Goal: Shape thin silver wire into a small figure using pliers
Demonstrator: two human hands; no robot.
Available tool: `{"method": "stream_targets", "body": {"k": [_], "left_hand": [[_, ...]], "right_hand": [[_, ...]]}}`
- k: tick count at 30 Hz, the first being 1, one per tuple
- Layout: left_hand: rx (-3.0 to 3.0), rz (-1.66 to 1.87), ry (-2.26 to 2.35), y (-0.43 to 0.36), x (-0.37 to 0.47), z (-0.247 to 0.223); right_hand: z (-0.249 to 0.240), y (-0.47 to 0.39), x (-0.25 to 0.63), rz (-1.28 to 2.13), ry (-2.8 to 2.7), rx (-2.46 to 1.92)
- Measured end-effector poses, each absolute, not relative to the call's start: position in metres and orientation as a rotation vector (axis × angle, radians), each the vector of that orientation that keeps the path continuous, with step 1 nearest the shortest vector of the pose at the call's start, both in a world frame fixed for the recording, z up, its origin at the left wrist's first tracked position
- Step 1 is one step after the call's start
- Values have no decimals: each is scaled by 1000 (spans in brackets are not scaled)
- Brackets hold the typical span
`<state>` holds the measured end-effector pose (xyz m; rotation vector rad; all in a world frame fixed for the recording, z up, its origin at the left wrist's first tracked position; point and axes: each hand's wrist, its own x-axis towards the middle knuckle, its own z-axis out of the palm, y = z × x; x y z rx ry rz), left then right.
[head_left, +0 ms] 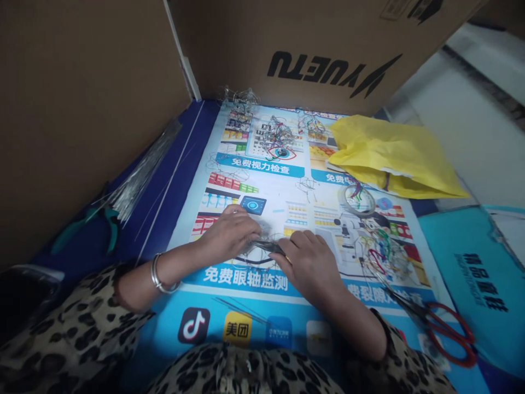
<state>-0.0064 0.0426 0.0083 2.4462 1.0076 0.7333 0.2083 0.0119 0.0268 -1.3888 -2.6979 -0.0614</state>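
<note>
My left hand (232,232) is closed in a pinch on thin wire (248,254) that is loosely looped over the printed sheet. From the right, my right hand (311,265) grips a pair of pliers (268,246); its dark, narrow jaws point left and reach the wire by my left fingertips. Most of the pliers' handles are hidden inside my right palm. Several loose straight wires (241,309) lie on the sheet in front of me. A tangle of coloured and silver wire (383,249) rests beyond my right hand.
Red-handled scissors (449,334) lie at the right, near a tape roll (359,200) and a yellow bag (394,156). Teal-handled pliers (109,230) and a wire bundle (139,180) are at left. More wire tangles (276,134) sit before tall cardboard (311,33).
</note>
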Motion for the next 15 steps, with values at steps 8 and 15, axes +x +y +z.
{"method": "stream_targets", "body": {"k": [8, 15], "left_hand": [[2551, 789, 954, 42, -7, 4], [2608, 797, 971, 41, -6, 6]], "right_hand": [[24, 10, 209, -36, -2693, -1405], [24, 10, 208, -27, -2679, -1412]]}}
